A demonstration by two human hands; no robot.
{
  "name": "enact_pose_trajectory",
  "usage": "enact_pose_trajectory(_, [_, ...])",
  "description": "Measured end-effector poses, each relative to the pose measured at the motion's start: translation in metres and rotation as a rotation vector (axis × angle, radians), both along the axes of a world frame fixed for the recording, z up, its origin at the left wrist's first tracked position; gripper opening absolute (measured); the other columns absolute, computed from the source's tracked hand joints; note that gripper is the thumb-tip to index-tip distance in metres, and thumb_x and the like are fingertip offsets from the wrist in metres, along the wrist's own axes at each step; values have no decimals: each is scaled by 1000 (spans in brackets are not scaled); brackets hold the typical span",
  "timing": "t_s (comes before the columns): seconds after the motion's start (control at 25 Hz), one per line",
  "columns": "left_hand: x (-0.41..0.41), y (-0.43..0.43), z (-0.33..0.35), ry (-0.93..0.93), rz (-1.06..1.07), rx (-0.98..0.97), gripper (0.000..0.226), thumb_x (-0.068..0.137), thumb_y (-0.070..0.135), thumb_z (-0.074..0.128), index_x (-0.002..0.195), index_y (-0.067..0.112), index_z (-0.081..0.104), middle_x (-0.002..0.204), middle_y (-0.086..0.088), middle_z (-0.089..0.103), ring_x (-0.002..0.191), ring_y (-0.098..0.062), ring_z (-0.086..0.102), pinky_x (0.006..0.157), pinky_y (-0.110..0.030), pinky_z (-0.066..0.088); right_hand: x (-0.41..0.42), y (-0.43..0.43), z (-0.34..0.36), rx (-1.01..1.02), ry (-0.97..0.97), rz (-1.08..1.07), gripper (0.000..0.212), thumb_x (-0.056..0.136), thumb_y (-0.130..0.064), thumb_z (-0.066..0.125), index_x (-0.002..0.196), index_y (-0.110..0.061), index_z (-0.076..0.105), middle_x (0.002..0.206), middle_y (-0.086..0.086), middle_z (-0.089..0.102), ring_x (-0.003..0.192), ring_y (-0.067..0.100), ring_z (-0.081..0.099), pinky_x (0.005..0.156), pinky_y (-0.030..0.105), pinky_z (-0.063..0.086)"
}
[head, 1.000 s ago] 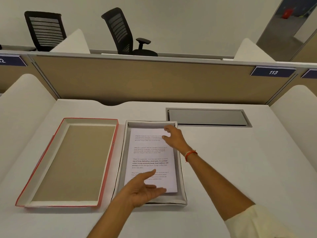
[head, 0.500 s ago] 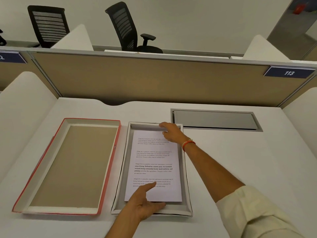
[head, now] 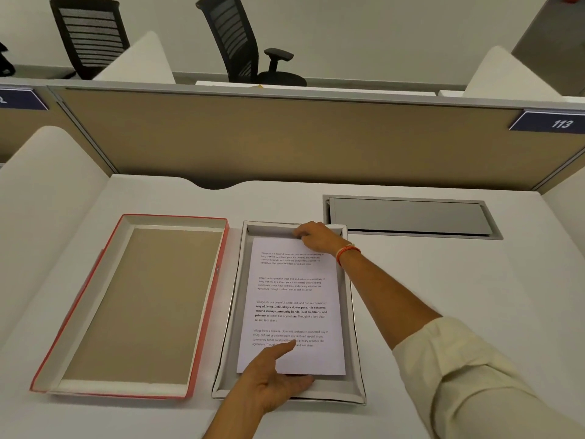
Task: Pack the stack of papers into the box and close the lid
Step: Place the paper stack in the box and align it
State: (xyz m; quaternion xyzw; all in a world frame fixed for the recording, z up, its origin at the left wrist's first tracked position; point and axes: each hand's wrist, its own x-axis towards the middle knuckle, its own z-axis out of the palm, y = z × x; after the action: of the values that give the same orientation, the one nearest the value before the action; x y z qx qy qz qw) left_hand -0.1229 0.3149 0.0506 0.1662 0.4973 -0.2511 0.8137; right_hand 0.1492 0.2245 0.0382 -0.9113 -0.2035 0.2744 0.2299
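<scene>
A stack of white printed papers [head: 291, 296] lies flat inside the shallow white box [head: 356, 343] in the middle of the desk. My left hand [head: 275, 381] grips the near end of the stack, thumb on top and fingers at the edge. At the far end, my right hand [head: 319, 237] curls its fingers over the stack's edge, beside the box's far wall. The red-edged lid [head: 142, 305] rests upside down on the desk, just left of the box, with its brown inside facing up.
A grey cable hatch [head: 408, 217] is set into the white desk behind and right of the box. A tan partition [head: 285, 137] closes the back, and white side dividers [head: 47, 191] flank the desk. Two black office chairs [head: 234, 39] stand beyond the partition.
Both hands came down from hovering over the box onto the two ends of the stack. The stack now lies squarer in the box. My view moved closer and slightly left.
</scene>
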Motion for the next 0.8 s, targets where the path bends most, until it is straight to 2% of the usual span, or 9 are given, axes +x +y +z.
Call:
enact_pose_trajectory(0.4, [2,3,-6,10,-47,32,37,81,-7,71,106,17,57,126,-28,58,116,-56,56,101,-70,42,-2,0,-4,32,11,-9,36,100,-9,37,124,-10,65,133,11,60,117,31,57,101,34,44])
enact_pose_trajectory(0.6, [4,4,-8,14,-69,28,35,81,-8,70,108,12,59,120,-28,60,114,-55,57,99,-70,43,-1,0,-3,31,33,-23,36,99,-7,39,124,-9,65,134,11,60,118,31,56,104,36,45])
enact_pose_trajectory(0.8, [4,5,-12,21,-73,37,41,80,-9,71,113,12,58,125,-29,57,114,-56,57,99,-71,43,-2,1,-3,23,9,-8,35,99,-6,40,124,-8,64,133,12,60,118,32,57,103,35,44])
